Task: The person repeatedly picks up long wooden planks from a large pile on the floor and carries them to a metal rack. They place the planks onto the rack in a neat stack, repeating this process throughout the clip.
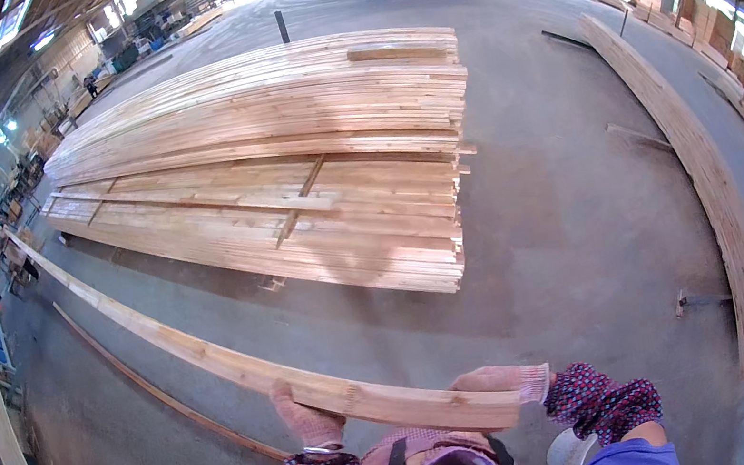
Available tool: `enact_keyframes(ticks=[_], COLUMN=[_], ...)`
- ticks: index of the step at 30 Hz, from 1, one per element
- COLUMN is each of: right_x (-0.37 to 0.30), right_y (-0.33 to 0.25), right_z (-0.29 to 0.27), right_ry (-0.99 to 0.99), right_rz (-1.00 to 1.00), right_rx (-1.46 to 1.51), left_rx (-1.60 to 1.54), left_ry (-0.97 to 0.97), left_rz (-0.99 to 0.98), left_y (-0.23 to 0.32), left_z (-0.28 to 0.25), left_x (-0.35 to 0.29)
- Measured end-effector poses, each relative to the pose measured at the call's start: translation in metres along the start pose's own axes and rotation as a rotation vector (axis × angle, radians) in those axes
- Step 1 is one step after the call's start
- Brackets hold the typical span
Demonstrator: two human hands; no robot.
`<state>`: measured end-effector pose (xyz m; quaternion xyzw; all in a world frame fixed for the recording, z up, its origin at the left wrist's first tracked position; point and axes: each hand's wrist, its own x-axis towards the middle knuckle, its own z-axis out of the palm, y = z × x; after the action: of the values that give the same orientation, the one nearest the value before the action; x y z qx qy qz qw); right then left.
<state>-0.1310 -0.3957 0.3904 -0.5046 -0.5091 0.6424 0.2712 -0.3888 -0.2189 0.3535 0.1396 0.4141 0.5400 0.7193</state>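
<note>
One long board (218, 361), stretched from lower centre to the left of the frame, is gripped near its end by the left hand (312, 424) and right hand (492, 380); planks (268, 118) are stacked at upper centre.

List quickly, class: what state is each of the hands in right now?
Left hand: closed, holding the long wooden board.
Right hand: holding the same board, close to its near end.
</note>
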Motion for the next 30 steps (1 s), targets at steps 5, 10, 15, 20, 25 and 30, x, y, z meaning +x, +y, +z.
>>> enact_keyframes(ticks=[5,10,15,20,25,30], right_x=[0.024,0.057,0.106,0.138,0.151,0.176], right_y=[-0.008,-0.014,-0.003,-0.011,-0.023,-0.019], right_z=[-0.155,-0.226,-0.366,-0.491,-0.607,-0.714], right_ry=[0.048,0.081,0.068,0.107,0.167,0.261], right_rz=[0.206,0.257,0.110,0.216,0.020,0.144], right_rx=[0.250,0.408,0.195,0.214,-0.157,-0.257], left_rx=[0.007,-0.013,-0.067,-0.058,0.416,0.341], left_ry=[0.085,0.054,-0.009,0.018,-0.118,-0.113], left_rz=[0.008,-0.038,-0.031,-0.044,0.218,0.225], left_y=[-0.050,-0.073,-0.116,-0.160,-0.222,-0.264], left_z=[0.122,0.175,0.271,0.343,0.405,0.497], left_x=[0.079,0.146,0.235,0.324,0.403,0.466])
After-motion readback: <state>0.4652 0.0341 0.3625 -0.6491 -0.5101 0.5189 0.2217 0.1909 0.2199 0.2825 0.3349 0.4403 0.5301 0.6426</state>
